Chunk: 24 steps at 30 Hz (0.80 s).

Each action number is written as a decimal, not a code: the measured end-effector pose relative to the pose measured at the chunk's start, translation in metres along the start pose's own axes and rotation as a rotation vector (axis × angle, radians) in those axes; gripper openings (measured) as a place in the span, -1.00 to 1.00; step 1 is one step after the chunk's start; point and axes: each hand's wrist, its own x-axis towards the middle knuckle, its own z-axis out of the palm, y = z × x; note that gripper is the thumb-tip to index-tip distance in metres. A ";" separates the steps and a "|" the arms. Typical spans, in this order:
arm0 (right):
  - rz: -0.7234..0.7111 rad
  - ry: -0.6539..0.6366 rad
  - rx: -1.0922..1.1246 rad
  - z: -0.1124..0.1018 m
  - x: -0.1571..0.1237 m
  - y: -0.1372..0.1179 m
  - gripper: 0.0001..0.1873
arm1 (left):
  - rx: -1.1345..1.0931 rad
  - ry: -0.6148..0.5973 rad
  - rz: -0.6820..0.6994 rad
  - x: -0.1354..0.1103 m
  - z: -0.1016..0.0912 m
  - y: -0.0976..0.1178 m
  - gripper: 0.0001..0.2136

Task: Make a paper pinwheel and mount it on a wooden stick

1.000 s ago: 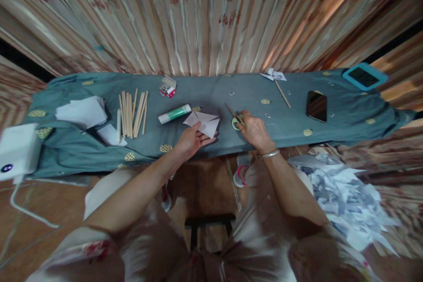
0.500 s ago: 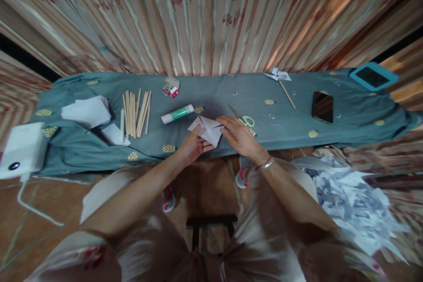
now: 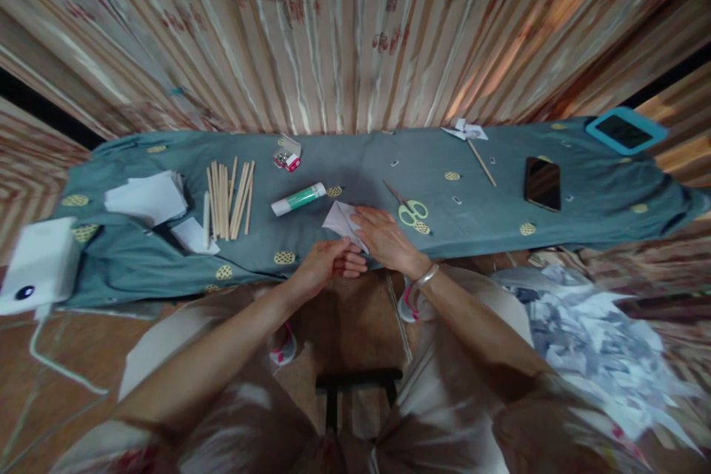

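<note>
A small white piece of paper [image 3: 336, 217] with a folded flap lies at the near edge of the cloth-covered table. My right hand [image 3: 386, 241] rests over its right part, fingers stretched out and lying flat. At the paper's lower corner my left hand [image 3: 329, 264] pinches with thumb and curled fingers; its exact hold is partly hidden. Just right of my right hand are scissors [image 3: 412, 212] with pale green handles. A green and white glue stick [image 3: 298, 198] lies behind and left of the paper.
Left are wooden sticks [image 3: 223, 200], stacked white paper [image 3: 147, 198] and a white device [image 3: 41, 266] with a cable. A small red box [image 3: 286, 156] stands behind. Rightward lie a paper pinwheel [image 3: 467, 131] on a stick, a phone [image 3: 543, 183] and a blue-framed tablet [image 3: 626, 131]. Paper scraps [image 3: 594, 341] heap below.
My right hand has moved down and left over the paper, covering its right part and uncovering the scissors' handles. My left thumb has shifted from the paper's top to its lower corner.
</note>
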 end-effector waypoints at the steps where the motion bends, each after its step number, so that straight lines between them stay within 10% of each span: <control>1: 0.014 0.017 -0.011 0.000 0.002 0.001 -0.55 | 0.104 0.004 0.070 -0.002 -0.002 -0.001 -0.71; 9: 0.153 0.065 0.044 0.001 0.014 0.000 -0.50 | 1.163 0.073 0.975 0.003 -0.030 0.011 -0.74; 24: 0.194 0.037 0.010 0.013 0.010 0.000 -0.36 | 1.637 0.018 0.836 -0.007 -0.064 -0.016 -0.46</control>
